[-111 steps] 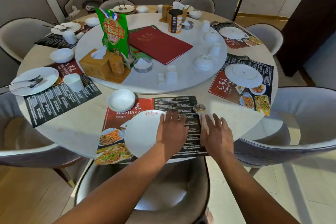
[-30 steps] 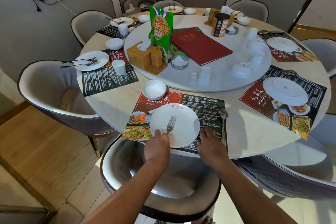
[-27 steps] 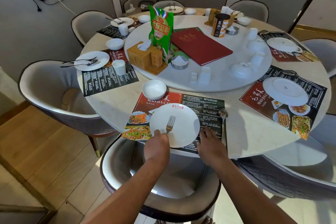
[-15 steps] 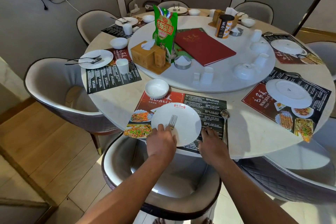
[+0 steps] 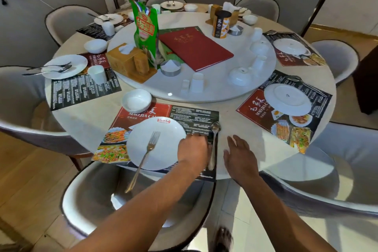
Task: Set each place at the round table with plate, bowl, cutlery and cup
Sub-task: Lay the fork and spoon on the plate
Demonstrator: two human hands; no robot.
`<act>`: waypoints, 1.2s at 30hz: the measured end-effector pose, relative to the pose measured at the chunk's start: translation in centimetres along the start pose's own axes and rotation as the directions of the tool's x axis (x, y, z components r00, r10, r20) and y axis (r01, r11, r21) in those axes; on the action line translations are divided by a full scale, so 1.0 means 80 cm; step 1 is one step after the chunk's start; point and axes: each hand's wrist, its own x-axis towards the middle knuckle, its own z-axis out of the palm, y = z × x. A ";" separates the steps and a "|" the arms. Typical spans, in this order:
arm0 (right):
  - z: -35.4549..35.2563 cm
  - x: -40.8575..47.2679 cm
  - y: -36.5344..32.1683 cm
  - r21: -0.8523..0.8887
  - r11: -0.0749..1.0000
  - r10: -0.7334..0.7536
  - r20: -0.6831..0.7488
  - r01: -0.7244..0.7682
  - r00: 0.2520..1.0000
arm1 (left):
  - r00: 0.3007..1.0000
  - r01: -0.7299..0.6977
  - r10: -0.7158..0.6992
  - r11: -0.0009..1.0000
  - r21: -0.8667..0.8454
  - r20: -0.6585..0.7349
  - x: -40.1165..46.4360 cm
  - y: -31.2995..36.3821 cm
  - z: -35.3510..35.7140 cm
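Red menu book (image 5: 195, 48) flat on turntable (image 5: 214, 90); green snack bag (image 5: 145, 30) upright by wooden tissue box (image 5: 127, 58).

A fork (image 5: 150, 148) lies across the plate (image 5: 163, 141) (handle overhanging the surface (image 5: 86, 120) edge); the left hand (image 5: 193, 149) and the right hand (image 5: 238, 156) flank a spoon (image 5: 214, 141).

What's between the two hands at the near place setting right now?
In the head view, a spoon lies between the left hand and the right hand, along the placemat's right edge, bowl pointing toward the table centre.
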 end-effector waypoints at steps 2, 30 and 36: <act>-0.001 0.012 0.018 -0.020 0.999 -0.049 0.034 0.050 0.998 | 0.997 0.062 -0.062 0.998 0.004 0.051 0.020 0.023 0.003; 0.011 0.007 -0.056 0.051 0.927 -0.375 0.098 0.372 0.922 | 0.833 0.519 -0.546 0.828 -0.214 -0.092 -0.064 -0.047 -0.007; 0.026 -0.013 -0.080 0.058 0.936 -0.351 0.159 0.346 0.923 | 0.814 0.561 -0.576 0.812 -0.161 -0.070 -0.085 -0.093 -0.006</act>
